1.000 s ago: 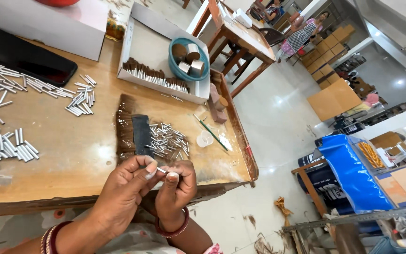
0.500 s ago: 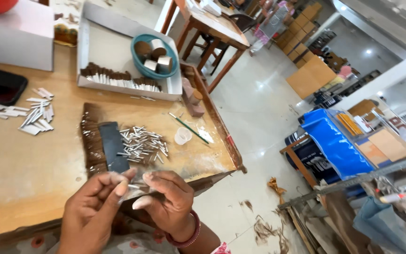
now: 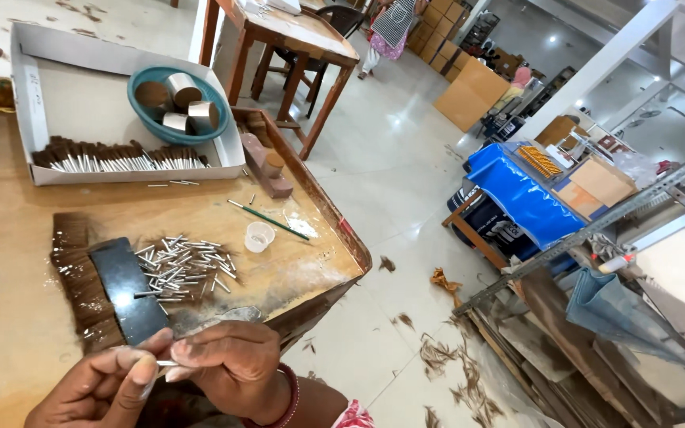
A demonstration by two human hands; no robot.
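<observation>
Both pinching one thin silver metal tube (image 3: 166, 363) right at the near edge of the worn wooden worktable (image 3: 25, 333): left hand (image 3: 97, 388) steadying, right hand (image 3: 235, 368) gripping the other end. Loose pile of same tubes (image 3: 184, 265) mid-table within easy reach, flat dark bristle strip (image 3: 85, 289) just left of it, probably as stock.

Quick count around the white tray (image 3: 29, 103)

We've got two hands, left hand (image 3: 97, 388) and right hand (image 3: 231, 368), one teal bowl (image 3: 176, 103) in that tray with three metal cups (image 3: 185, 101) inside, one small white cup (image 3: 258, 236) and one green stick (image 3: 267, 219) just below it. Loose metal tubes (image 3: 184, 265): too many to count.
</observation>
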